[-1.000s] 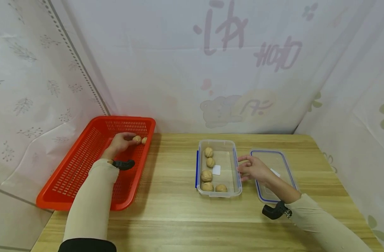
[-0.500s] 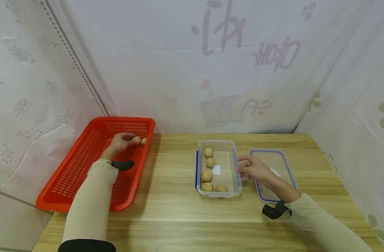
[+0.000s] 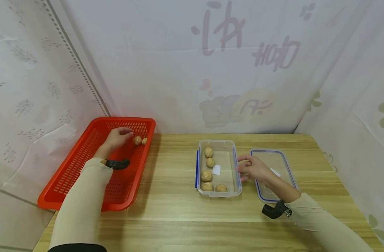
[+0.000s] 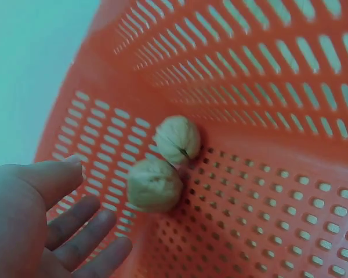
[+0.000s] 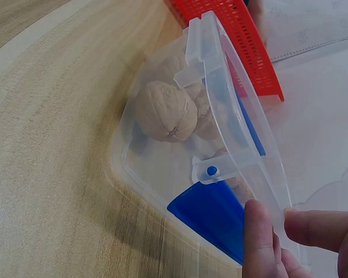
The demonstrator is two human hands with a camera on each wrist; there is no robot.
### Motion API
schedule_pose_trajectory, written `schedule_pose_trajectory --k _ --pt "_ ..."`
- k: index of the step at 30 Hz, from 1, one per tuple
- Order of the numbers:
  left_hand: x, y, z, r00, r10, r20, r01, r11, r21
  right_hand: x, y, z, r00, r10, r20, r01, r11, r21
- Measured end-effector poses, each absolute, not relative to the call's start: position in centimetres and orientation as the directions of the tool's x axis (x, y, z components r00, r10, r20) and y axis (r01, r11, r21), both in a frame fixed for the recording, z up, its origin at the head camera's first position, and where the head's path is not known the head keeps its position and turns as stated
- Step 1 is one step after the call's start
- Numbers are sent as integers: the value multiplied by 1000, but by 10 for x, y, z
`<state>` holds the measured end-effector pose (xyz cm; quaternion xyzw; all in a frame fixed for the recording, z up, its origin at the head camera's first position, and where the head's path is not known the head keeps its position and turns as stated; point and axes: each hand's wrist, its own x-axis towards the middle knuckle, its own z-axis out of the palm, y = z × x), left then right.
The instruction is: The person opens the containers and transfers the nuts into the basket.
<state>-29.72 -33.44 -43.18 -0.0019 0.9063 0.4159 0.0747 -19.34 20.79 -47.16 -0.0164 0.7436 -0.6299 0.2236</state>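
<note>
Two walnuts lie together in the far right corner of the red plastic basket (image 3: pixel 136 187); the nearer walnut (image 4: pixel 155 186) touches the farther walnut (image 4: pixel 178 139). Just left of them, my left hand (image 3: pixel 117 137) is inside the basket with fingers apart and holding nothing. On the table, a clear plastic food container (image 3: pixel 226 155) holds several walnuts (image 3: pixel 206 175), mostly along its left side. My right hand (image 3: pixel 254 169) is at the container's right wall, thumb (image 5: pixel 313 227) and fingers pinching its rim beside the blue latch (image 5: pixel 214 217).
A clear lid (image 3: pixel 269 159) with a blue seal lies right of the container, partly under the right forearm. A white label (image 3: pixel 216 170) shows in the container. Patterned white curtains (image 3: pixel 166 70) enclose the wooden table (image 3: pixel 170 210) at the back and sides.
My left hand has drawn back from the nearer walnut, slightly left and away, and its fingers have spread. The right hand and the container stay put.
</note>
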Motion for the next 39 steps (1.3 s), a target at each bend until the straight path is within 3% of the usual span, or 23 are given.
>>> schedule_pose_trajectory --k 26,39 --pt "-273 -303 -379 -969 241 55 219 735 642 -193 208 -471 -899 -296 -322 264 220 -939" --pt "-260 -258 -356 -911 411 12 314 676 667 -192 207 -471 -901 -295 -320 261 222 -940"
